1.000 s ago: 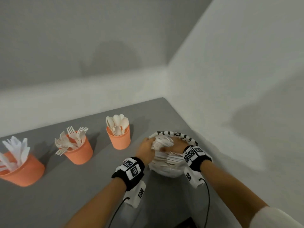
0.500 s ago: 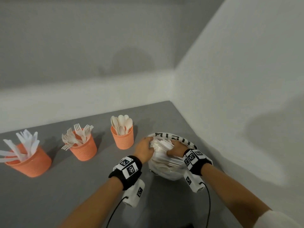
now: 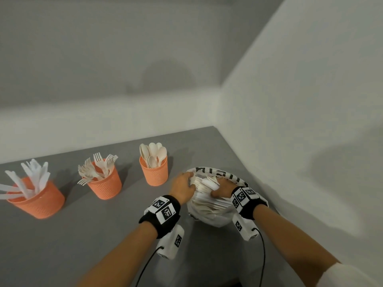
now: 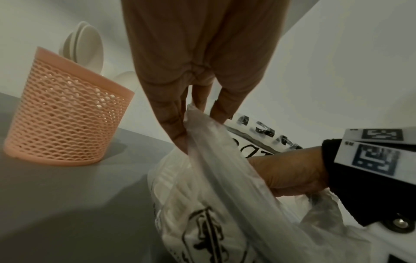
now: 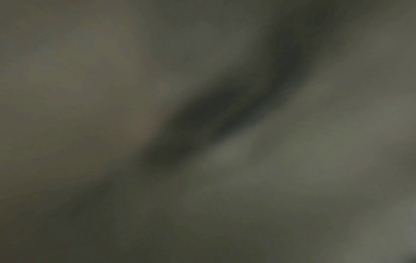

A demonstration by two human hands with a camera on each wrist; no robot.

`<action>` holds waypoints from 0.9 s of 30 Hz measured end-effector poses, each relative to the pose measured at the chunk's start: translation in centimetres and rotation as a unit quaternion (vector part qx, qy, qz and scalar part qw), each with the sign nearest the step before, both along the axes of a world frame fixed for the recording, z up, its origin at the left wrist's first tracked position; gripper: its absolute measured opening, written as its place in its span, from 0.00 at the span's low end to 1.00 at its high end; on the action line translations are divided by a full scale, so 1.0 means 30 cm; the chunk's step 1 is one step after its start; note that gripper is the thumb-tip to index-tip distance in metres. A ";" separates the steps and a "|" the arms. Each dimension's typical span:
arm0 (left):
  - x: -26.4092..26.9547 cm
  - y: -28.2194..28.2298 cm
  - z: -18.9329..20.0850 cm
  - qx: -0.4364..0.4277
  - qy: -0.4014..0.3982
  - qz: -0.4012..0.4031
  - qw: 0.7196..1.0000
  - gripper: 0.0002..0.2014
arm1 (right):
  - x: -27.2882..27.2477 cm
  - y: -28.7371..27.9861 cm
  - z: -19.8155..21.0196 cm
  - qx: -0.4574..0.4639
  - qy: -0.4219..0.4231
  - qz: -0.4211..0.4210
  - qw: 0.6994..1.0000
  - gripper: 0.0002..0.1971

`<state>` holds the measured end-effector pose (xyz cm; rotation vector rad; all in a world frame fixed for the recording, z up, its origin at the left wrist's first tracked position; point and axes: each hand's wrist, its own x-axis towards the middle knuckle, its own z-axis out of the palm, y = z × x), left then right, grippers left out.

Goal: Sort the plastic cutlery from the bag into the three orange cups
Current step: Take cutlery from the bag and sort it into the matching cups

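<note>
Grey surface (image 3: 62,245): your left hand (image 3: 183,188) pinches the bag (image 4: 225,204) rim; right hand (image 3: 222,188) is inside it, grip hidden, cutlery (image 3: 207,183) lying left-right.

The right wrist view was only a dark, blurred smear, and nothing in it could be made out. In the head view the right hand (image 3: 222,186) reached into the mouth of the plastic bag (image 3: 209,214), so its fingertips were hidden among the white cutlery and its grip could not be told. The black lettering on the bag's rim was folded and unreadable. The knife cup (image 3: 38,200) sat at the left edge, where several knife handles were cut off. In the left wrist view the left hand (image 4: 198,74) blocked part of the spoon cup (image 4: 65,113), and the bag ran off the bottom edge.
</note>
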<state>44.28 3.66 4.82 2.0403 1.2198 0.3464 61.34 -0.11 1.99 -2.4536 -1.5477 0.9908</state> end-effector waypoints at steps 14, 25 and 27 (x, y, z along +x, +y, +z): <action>0.001 0.025 0.009 0.001 0.002 0.018 1.000 0.22 | -0.026 -0.025 0.035 0.035 0.012 0.036 0.999 0.33; 0.029 0.033 0.026 0.013 0.032 0.021 0.999 0.24 | -0.043 -0.027 0.095 0.075 0.048 0.097 0.991 0.28; 0.026 0.043 0.029 0.000 0.037 0.008 0.999 0.24 | -0.035 -0.032 0.095 0.079 0.083 0.069 0.991 0.26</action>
